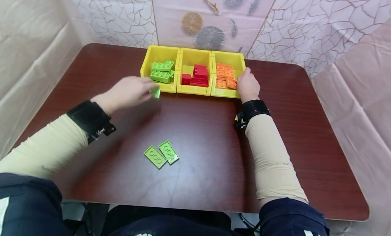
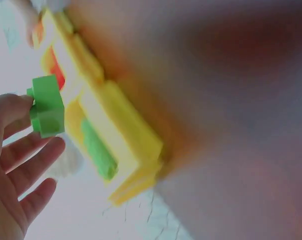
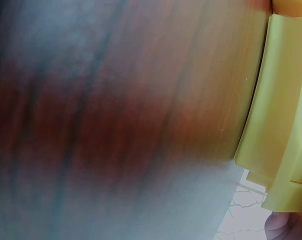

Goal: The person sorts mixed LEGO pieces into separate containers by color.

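Observation:
My left hand (image 1: pixel 131 90) pinches a green toy brick (image 2: pixel 48 106) between thumb and fingers, just in front of the left yellow bin (image 1: pixel 146 64). In the left wrist view the other fingers (image 2: pixel 36 165) spread away from the brick. At the far right, my right hand (image 1: pixel 248 85) grips the outer side wall of the right yellow bin (image 1: pixel 241 63). Only some of its fingers (image 3: pixel 277 222) show in the right wrist view, at the bin's end. Two flat green bricks (image 1: pixel 155 157) lie close together, nearer the body.
Three yellow bins stand joined in a row at the back of the brown table (image 1: pixel 201 181). Green bricks (image 1: pixel 162 71) fill part of the left one, red bricks (image 1: pixel 200 76) the middle, orange bricks (image 1: pixel 224 75) the right. Patterned cloth (image 1: pixel 119 19) hangs behind.

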Demonstrator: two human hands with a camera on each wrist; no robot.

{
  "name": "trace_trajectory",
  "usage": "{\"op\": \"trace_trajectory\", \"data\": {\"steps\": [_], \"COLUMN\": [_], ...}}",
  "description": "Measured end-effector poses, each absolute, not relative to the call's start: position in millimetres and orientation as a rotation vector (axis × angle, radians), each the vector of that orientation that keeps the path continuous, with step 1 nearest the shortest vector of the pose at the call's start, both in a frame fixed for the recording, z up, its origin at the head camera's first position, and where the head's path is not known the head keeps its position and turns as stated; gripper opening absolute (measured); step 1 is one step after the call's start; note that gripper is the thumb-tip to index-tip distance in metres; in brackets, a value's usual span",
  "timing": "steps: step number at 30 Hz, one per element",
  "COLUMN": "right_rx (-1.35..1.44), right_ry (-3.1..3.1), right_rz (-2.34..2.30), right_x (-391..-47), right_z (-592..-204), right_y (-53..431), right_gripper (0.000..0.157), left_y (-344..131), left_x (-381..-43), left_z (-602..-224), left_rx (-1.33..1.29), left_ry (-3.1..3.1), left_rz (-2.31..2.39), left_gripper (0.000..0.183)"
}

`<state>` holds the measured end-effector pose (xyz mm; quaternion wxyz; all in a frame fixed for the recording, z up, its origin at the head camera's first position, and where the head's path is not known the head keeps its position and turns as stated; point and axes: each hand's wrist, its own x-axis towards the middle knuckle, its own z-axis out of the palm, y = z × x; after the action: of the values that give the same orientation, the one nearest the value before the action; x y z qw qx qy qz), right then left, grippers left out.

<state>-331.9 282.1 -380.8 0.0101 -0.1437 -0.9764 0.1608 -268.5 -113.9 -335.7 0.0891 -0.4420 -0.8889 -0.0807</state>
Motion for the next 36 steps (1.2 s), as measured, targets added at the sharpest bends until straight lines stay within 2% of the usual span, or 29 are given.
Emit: {"op": "trace_trajectory", "data": {"steps": [7,20,28,36], "right_rx": [-0.473,-0.479,-0.489,-0.496], "right_ry": [-3.055,-3.059,-3.055,-3.052], "right_rz": [0.504,0.48,0.499,0.502], "right_x": [-331.5,-331.7,-332.8,-333.3], "right_z": [-384.1,-388.0,-383.3,-381.8], "right_y": [278.8,278.4,281.9,283.8], "right_gripper": [0.043,0.044,0.046,0.047], "left_y": [-107.1,-89.8,-79.7,-73.9], "left_x": [-315.9,-394.7,-418.1,-425.3], "left_z": [-310.7,-321.6,-327.9,-331.6], "left_rx": [-1.034,-0.906,-0.961,-0.961], "left_ry": [-2.81,-3.005,-3.155,-3.192], "left_rz": [-0.157,-0.059,-0.062,-0.025], "left_gripper": [0.031,0.031,0.022,0.024]}}
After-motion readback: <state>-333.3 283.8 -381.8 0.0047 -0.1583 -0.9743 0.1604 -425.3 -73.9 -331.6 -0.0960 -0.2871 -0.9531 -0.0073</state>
